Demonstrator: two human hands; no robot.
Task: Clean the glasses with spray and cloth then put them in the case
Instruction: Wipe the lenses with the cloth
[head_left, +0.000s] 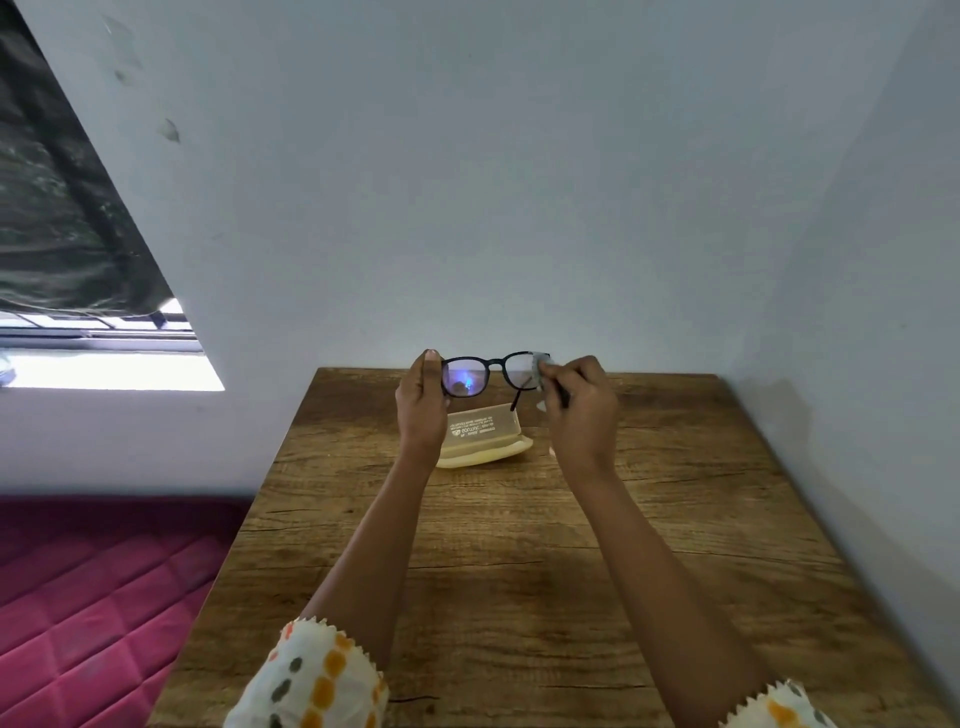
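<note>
Glasses (465, 376) upright, axis left-right, lenses facing camera; left grip (422, 402) pinches frame end, right grip (576, 408) pinches cloth (540, 362).

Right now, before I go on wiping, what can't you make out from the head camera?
- Glasses, lens at the right hand: covered by the cloth and fingers.
- Other lens: a blue reflection masks any smears.
- Case: print too small to read; the left hand covers its left end.
- Spray bottle: nowhere in view.
</note>
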